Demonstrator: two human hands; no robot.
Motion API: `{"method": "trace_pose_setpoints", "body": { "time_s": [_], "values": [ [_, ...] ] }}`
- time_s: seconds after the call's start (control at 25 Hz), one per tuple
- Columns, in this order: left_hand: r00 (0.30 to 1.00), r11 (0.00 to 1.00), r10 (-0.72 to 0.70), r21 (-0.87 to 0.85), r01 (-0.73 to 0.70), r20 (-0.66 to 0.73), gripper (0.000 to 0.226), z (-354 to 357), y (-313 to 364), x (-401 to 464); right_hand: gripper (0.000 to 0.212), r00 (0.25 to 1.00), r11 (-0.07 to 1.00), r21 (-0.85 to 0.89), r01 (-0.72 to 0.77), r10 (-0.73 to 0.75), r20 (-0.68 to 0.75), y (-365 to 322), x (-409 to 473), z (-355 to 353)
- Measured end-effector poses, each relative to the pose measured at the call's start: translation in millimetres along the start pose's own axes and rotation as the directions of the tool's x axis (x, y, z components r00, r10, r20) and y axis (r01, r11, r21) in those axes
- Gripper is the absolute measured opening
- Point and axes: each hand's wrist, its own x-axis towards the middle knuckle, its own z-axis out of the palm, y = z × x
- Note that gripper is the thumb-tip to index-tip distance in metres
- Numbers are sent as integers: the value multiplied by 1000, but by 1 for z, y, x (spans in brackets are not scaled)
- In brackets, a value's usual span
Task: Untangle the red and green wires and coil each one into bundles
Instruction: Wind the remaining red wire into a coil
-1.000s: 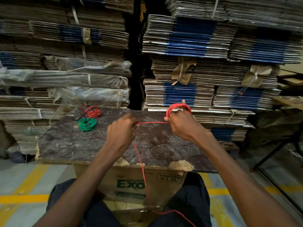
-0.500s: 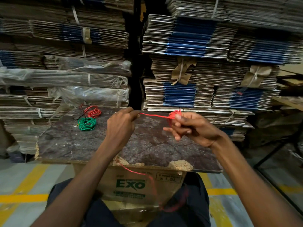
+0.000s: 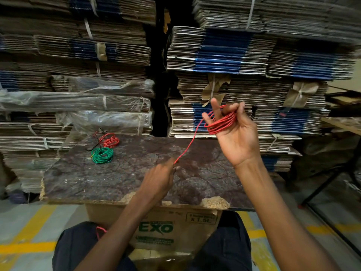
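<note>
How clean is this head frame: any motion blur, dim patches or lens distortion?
Head view: left hand smeared by motion; right hand and its red coil fairly sharp. Light is dim, darkest in the gap between the cardboard stacks. Wide-angle bending shows at the edges. No glare on the board.

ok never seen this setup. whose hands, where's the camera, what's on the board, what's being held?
There is no machine here: a person works bare-handed, and the one camera sits on their head, looking forward and down. The right hand is raised, palm toward the camera, with a red wire coil looped around its fingers. A strand of red wire runs down from it to the left hand, which pinches it. On the dark board, set on a cardboard box, lie a green bundle and a smaller red bundle. Stacked flat cardboard fills the background.
</note>
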Motion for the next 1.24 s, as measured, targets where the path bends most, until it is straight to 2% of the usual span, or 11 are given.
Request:
{"method": "trace_pose_setpoints", "body": {
  "time_s": [0.12,0.24,0.28,0.36,0.48,0.56,0.68,0.76,1.0,1.12,1.24],
  "values": [
    [990,991,-19,134,0,138,29,3,7,-3,18,996,997,-19,75,-75,-45,5,5,-2],
    [971,988,42,136,-76,237,26,7,24,-11,21,970,935,-294,198,-230,-76,18,8,-15],
    [965,985,65,138,-103,255,27,8,30,-13,23,952,830,-507,234,-301,-54,24,10,-24],
    [963,982,79,148,-120,256,28,9,36,-14,29,936,397,-893,213,-344,70,33,11,-48],
    [984,991,51,114,-71,171,26,2,23,-12,31,989,-231,-968,99,-85,122,27,5,-78],
    [994,997,45,50,-51,100,26,-7,11,-11,29,996,-471,-879,76,69,49,19,-4,-89],
    [997,995,72,-64,-72,6,29,-24,6,-6,32,969,-617,-784,67,228,-96,16,-16,-97],
    [996,997,71,-40,-73,-54,33,-32,4,-2,38,941,-557,-830,33,298,-163,15,-21,-96],
    [976,998,53,42,-45,-210,21,-47,-9,8,36,839,-115,-989,-93,525,-140,3,-45,-72],
    [972,996,88,21,-85,-219,21,-45,-13,11,30,796,167,-954,-250,597,-104,2,-51,-66],
    [977,997,81,3,-82,-199,30,-36,-14,13,28,813,418,-853,-311,582,-11,6,-55,-59]
  ]
}}
